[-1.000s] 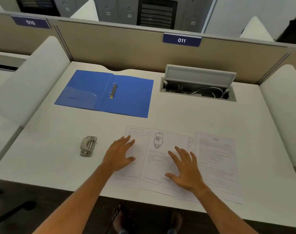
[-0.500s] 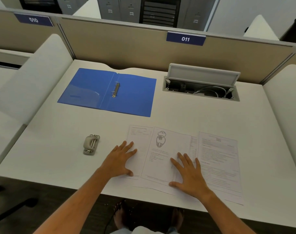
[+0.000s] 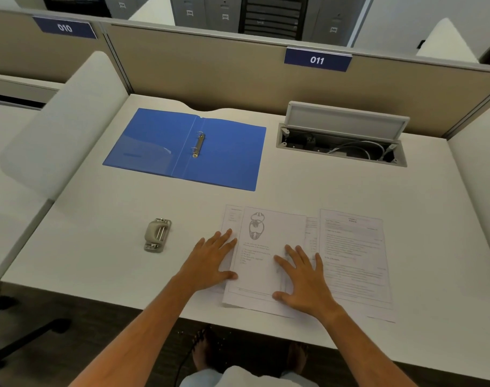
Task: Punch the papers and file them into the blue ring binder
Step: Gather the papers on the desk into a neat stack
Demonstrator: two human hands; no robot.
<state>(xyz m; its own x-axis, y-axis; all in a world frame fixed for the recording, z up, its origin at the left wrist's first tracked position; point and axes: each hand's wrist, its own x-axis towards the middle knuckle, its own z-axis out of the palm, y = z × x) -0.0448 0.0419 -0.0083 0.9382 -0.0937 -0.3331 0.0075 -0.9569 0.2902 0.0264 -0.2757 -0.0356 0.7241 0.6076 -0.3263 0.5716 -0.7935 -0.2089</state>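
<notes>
Several printed papers (image 3: 350, 252) lie overlapped near the desk's front edge; the top sheet (image 3: 263, 247) carries a drawing. My left hand (image 3: 210, 261) rests flat on the left edge of the sheets, fingers spread. My right hand (image 3: 302, 277) presses flat on the top sheet's lower right part. The blue ring binder (image 3: 227, 160) lies open at the back left, its metal rings (image 3: 198, 144) in the middle. A grey hole punch (image 3: 157, 234) sits on the desk left of my left hand, apart from it.
A cable box (image 3: 341, 143) with its lid up is set into the white desk (image 3: 98, 247) at the back right. Beige partitions stand behind and white side panels flank the desk. A chair base shows at lower left, and bare feet under the desk.
Both hands have slid the sheets closer together, so the top sheet now covers more of the left one. The camera view shifted slightly.
</notes>
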